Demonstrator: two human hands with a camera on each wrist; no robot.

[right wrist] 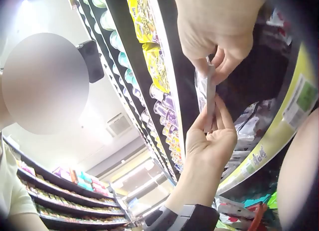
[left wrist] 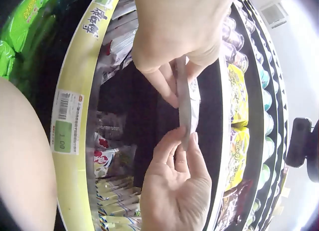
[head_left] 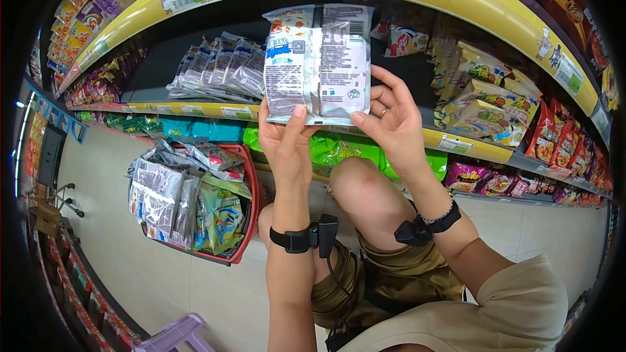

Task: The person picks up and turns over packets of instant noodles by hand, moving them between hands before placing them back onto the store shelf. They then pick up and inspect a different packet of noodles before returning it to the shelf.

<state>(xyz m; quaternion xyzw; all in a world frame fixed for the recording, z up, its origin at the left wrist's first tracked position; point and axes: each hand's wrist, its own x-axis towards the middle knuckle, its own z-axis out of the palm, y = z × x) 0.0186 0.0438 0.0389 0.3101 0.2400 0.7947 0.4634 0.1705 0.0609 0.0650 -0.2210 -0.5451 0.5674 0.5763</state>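
The silver packet (head_left: pixel 318 68), pinched along its lower edge by the left hand (head_left: pixel 287 135) and right hand (head_left: pixel 395 117), could tip backward if either grip loosens.

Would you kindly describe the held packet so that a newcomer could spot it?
Start at the yellow-edged shelf in the head view. Before it, the left hand and right hand pinch a silver foil packet. Unlike the packets resting on the shelf, it is held up, its text-covered back facing the camera.
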